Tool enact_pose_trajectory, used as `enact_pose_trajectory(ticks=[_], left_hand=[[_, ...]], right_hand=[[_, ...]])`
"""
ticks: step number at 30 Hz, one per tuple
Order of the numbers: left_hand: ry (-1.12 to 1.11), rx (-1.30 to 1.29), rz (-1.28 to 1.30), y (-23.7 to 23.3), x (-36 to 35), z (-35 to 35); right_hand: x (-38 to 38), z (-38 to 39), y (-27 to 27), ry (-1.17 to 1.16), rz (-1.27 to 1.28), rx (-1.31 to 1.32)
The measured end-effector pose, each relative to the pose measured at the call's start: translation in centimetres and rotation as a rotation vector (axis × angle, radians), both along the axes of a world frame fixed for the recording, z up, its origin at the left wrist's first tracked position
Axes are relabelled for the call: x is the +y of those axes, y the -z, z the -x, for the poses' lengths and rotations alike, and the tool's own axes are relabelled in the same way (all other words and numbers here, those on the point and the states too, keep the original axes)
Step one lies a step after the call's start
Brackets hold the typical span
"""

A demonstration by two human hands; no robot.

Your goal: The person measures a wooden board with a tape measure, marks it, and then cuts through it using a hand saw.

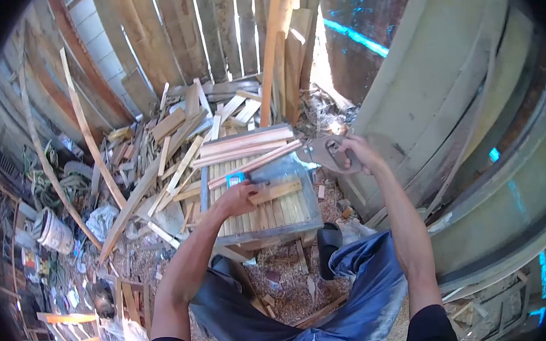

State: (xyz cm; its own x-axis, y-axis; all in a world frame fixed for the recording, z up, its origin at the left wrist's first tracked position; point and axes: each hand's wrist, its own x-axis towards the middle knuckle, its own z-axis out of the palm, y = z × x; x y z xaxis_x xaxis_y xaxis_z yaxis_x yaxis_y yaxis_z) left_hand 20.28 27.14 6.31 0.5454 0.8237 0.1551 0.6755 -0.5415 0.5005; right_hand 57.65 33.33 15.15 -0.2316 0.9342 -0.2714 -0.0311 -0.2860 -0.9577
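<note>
My right hand (363,155) is closed around the handle of a handsaw (336,154), held off the right side of a low work surface (315,213). The saw's blade points left and is strongly foreshortened. Over the work surface, my left hand (238,199) is closed at the left end of a short wooden piece (278,191). Just above that hand sits a small blue object (234,179), partly hidden by the fingers. A long thin strip (256,163) lies slantwise beyond it, and more wooden strips (245,145) lie along the far edge.
A heap of offcuts and boards (180,136) lies behind and left of the work surface. Large curved panels (433,87) lean at the right. A white bucket (55,232) stands at far left. Sawdust and scraps cover the ground (288,278) between my legs.
</note>
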Motion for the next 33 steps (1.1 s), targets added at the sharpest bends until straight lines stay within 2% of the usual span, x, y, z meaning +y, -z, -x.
enact_pose_trajectory(ticks=[3, 6, 10, 12, 13, 15, 16, 18, 19, 20, 22, 23, 25, 26, 28, 29, 31, 33], left_hand=[[0.061, 0.081, 0.09, 0.7, 1.4, 0.8], [-0.006, 0.055, 0.086, 1.2, 2.1, -0.1], [-0.049, 0.069, 0.081, 0.0, 1.0, -1.1], [0.009, 0.093, 0.152, -1.3, 0.4, -1.8], [-0.005, 0.09, 0.14, -2.1, 0.1, -2.3], [-0.114, -0.086, 0.134, -3.5, -0.5, -3.8], [-0.115, -0.077, 0.119, -4.1, -0.6, -4.7], [-0.125, 0.097, 0.067, -4.8, -0.5, -6.5], [-0.126, 0.2, 0.035, -4.6, -0.3, -7.5], [-0.127, 0.206, 0.028, -4.3, -0.2, -8.0], [0.027, 0.186, -0.105, -3.8, -0.3, -8.6], [0.013, 0.188, -0.094, -3.6, -0.1, -9.0], [0.013, 0.201, -0.07, -4.1, 0.2, -9.7], [0.004, 0.209, -0.048, -4.2, 0.4, -10.1], [-0.032, 0.161, -0.027, -3.2, -0.1, -10.3], [-0.007, 0.13, -0.056, -2.7, -0.4, -10.3], [0.082, 0.138, -0.019, -1.4, 0.8, -10.5], [0.087, 0.168, 0.055, 0.1, 2.3, -10.6]], right_hand=[[-3.2, -2.6, -1.0, 0.173, -0.178, -0.143], [-6.3, -4.4, -1.4, 0.282, -0.181, -0.041], [-8.2, -6.0, -2.2, 0.414, -0.265, -0.104], [-7.3, -6.2, -1.5, 0.446, -0.206, 0.161], [-6.9, -5.9, -1.7, 0.432, -0.218, 0.164], [-6.8, -4.8, -1.8, 0.225, -0.244, 0.286], [-7.4, -3.5, -2.4, 0.222, -0.258, 0.297], [-8.5, -0.6, -3.1, 0.401, -0.328, 0.294], [-8.4, 0.0, -3.0, 0.416, -0.435, 0.458], [-8.6, -0.2, -3.0, 0.416, -0.44, 0.466], [-10.2, -0.4, -3.4, 0.402, -0.296, 0.562], [-10.7, -0.9, -3.0, 0.408, -0.299, 0.566], [-12.4, -2.3, -2.2, 0.406, -0.182, 0.368], [-12.9, -2.8, -2.0, 0.413, -0.178, 0.363], [-14.7, -2.5, -3.8, 0.572, -0.285, -0.044], [-14.6, -2.6, -3.5, 0.572, -0.285, -0.05], [-14.5, -3.9, -3.1, 0.51, -0.441, 0.254], [-15.3, -5.5, -2.6, 0.52, -0.36, 0.143]])
